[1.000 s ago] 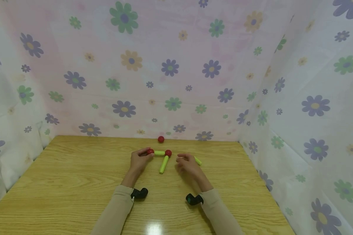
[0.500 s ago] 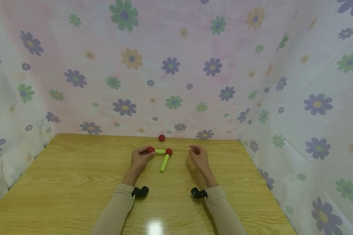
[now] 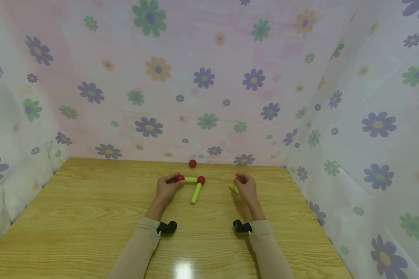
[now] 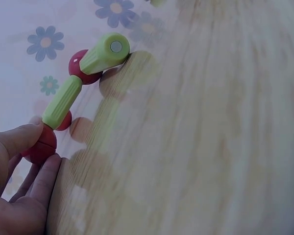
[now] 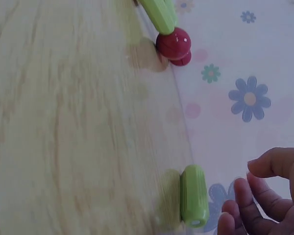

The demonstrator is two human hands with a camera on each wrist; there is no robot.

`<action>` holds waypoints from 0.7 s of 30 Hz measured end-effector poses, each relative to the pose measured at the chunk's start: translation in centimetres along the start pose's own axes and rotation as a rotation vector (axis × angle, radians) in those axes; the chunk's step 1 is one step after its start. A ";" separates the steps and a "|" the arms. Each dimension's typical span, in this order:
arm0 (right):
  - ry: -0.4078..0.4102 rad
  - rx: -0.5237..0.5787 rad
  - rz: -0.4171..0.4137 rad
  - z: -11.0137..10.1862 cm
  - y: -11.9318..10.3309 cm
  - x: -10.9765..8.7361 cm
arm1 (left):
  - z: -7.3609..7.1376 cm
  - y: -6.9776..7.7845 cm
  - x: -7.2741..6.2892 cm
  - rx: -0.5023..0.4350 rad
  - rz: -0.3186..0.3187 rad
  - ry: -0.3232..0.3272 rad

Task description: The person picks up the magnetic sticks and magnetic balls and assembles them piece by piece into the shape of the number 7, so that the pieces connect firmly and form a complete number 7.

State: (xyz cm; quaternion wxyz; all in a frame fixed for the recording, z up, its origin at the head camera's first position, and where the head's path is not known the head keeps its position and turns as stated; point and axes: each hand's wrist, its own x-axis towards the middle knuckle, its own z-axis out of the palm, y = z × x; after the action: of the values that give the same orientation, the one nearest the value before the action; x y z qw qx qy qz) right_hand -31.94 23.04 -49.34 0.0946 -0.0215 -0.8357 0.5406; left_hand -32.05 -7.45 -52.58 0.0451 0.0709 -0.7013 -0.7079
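Thumb and fingers of the left hand (image 3: pixel 167 190) are pinching a small glossy red ball (image 4: pixel 43 146) with a dark seam, at the near-left corner of a bent chain lying on the wood-grain table (image 3: pixel 90 217). From that ball a short, ridged, light-green stick (image 3: pixel 190 180) is running to a second glossy red ball (image 3: pixel 201 180), and a matching green stick (image 3: pixel 196 193) is slanting from there toward the person. A loose green ridged stick (image 5: pixel 194 196) is lying on the table just beside the right hand (image 3: pixel 247 188), whose fingers are bending loosely, thumb apart from fingertips, holding nothing. Another red ball (image 3: pixel 193 163) is resting alone by the far edge.

The pieces are looking like hard plastic, so they are probably being light, stiff and hardly fragile. The smooth balls are likely being slippery and ready to roll, calling for a pinch across the widest part. The ridges are probably giving better grip, so the loose stick is inviting a hold around its middle, keeping its pale-disc end free. The joints are possibly being magnetic, and sideways pressure may be swinging them. No container is showing in any view.
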 end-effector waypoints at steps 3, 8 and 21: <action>-0.045 -0.058 0.034 -0.4 0.4 0.0 | 0.0 -0.1 0.0 -0.001 0.003 0.002; -0.141 -0.116 0.110 -0.8 0.8 -0.2 | 0.1 -0.2 -0.1 -0.004 -0.004 -0.001; -0.202 -0.184 0.162 -1.4 0.9 0.0 | 0.0 0.0 -0.1 -0.006 -0.005 -0.009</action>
State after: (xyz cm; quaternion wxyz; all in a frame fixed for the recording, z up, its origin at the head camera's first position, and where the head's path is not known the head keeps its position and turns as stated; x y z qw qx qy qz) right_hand -31.71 24.61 -49.59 -0.0361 -0.0429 -0.8825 0.4669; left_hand -31.99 -7.45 -52.56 0.0406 0.0694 -0.6993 -0.7103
